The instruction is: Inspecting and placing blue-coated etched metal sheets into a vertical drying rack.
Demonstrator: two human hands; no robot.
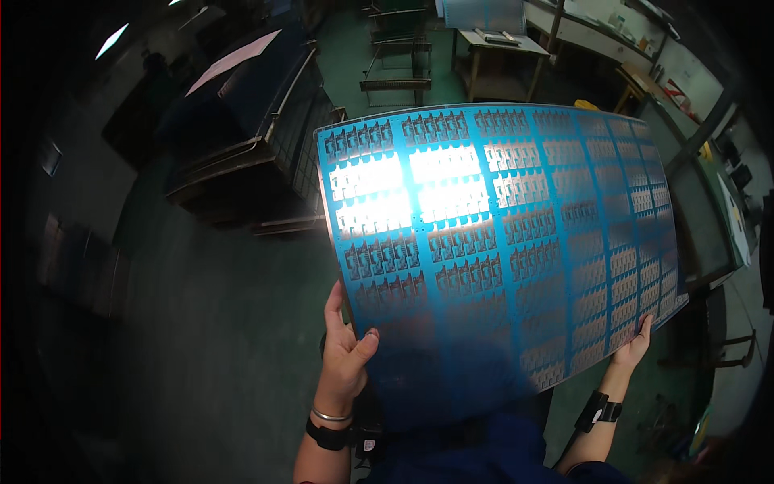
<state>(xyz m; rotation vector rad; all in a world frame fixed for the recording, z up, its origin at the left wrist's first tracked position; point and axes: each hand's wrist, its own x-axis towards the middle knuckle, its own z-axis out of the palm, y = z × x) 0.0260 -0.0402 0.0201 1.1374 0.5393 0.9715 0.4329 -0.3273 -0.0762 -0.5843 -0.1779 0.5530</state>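
Observation:
A large thin blue panel (500,242), printed with rows of repeated metallic circuit-like patterns, is held up in front of me and tilted. Bright light glares off its upper left part. My left hand (345,355) grips its left edge near the lower corner, thumb on the face and fingers partly behind. At the lower right edge, my right hand (634,345) holds the panel, with most of its fingers hidden underneath. Both wrists wear black bands, and the left one also has a metal bangle.
A dark cart or rack (242,153) with a pale sheet (235,60) on top stands at the left. Far off are metal racks (395,81) and a table (504,52) bearing another blue panel (484,14). A workbench (709,202) runs along the right, with a stool (730,351) nearby.

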